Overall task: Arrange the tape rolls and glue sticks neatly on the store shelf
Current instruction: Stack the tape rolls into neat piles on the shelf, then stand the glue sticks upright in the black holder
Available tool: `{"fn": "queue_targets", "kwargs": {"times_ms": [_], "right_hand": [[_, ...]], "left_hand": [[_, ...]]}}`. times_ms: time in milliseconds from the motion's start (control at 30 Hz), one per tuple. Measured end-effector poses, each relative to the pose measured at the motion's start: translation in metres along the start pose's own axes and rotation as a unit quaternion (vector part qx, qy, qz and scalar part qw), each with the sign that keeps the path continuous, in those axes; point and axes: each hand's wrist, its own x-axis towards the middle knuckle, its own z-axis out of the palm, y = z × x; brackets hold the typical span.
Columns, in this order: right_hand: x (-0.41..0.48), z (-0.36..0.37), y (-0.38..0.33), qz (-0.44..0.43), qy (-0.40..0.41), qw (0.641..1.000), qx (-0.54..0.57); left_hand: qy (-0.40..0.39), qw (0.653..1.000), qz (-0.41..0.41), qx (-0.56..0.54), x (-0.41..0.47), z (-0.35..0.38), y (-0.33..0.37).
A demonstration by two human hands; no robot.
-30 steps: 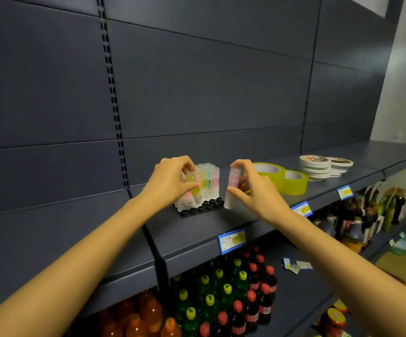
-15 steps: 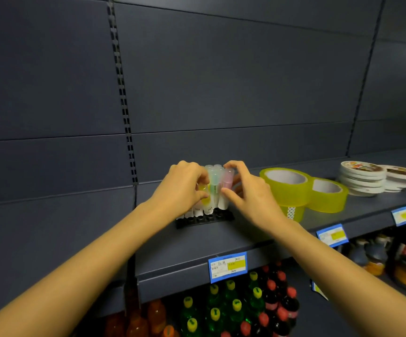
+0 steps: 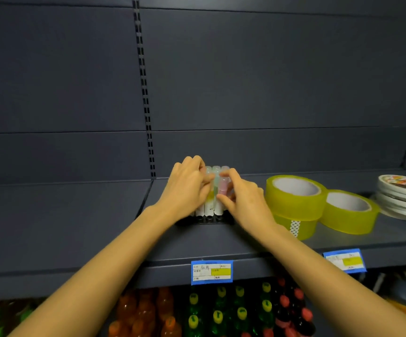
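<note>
Several pastel glue sticks (image 3: 216,188) stand upright in a black holder tray (image 3: 205,219) on the dark grey shelf (image 3: 94,215). My left hand (image 3: 187,188) grips the sticks on the cluster's left side. My right hand (image 3: 244,200) pinches a pink-capped glue stick (image 3: 222,190) at the cluster's right front, held against the others. To the right, two yellow tape rolls (image 3: 294,200) sit stacked, with a third yellow roll (image 3: 349,212) beside them. A stack of flat white tape rolls (image 3: 404,198) lies at the far right.
Blue price tags (image 3: 211,272) hang on the shelf's front edge. Below it stand rows of drink bottles (image 3: 221,312) with orange, yellow and red caps. A perforated upright (image 3: 146,105) runs up the dark back panel. Bare shelf extends left of the holder.
My right hand has brought the pink glue stick from beside the cluster into it. The camera has swung so the sticks sit nearer the middle of the view.
</note>
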Motion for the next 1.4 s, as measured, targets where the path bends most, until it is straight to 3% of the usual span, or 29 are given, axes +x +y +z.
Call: {"fn": "queue_targets", "kwargs": {"times_ms": [100,267,467,667,900,1167,1400], "right_hand": [[0.004,-0.003,-0.002,-0.008,-0.010,0.999,-0.053],[0.021,-0.019,-0.010,-0.039,-0.004,0.986,-0.165],[0.030,-0.027,-0.024,-0.116,-0.041,0.963,-0.238],[0.024,-0.001,-0.071,-0.212,-0.073,0.968,-0.112],[0.020,0.051,-0.165,-0.299,-0.153,0.940,-0.054],[0.018,0.113,-0.283,-0.321,-0.195,0.927,-0.005],[0.025,0.171,-0.391,-0.301,-0.224,0.927,0.006]], "left_hand": [[0.015,1.000,-0.008,-0.012,-0.001,-0.004,-0.002],[0.167,0.977,-0.115,-0.059,-0.014,-0.019,-0.008],[0.100,0.975,-0.192,0.041,-0.038,-0.038,-0.024],[0.055,0.959,-0.244,0.132,-0.095,-0.065,-0.046],[0.024,0.919,-0.338,0.200,-0.185,-0.120,-0.095],[0.004,0.886,-0.395,0.243,-0.281,-0.185,-0.175],[-0.035,0.878,-0.405,0.252,-0.355,-0.228,-0.260]]}}
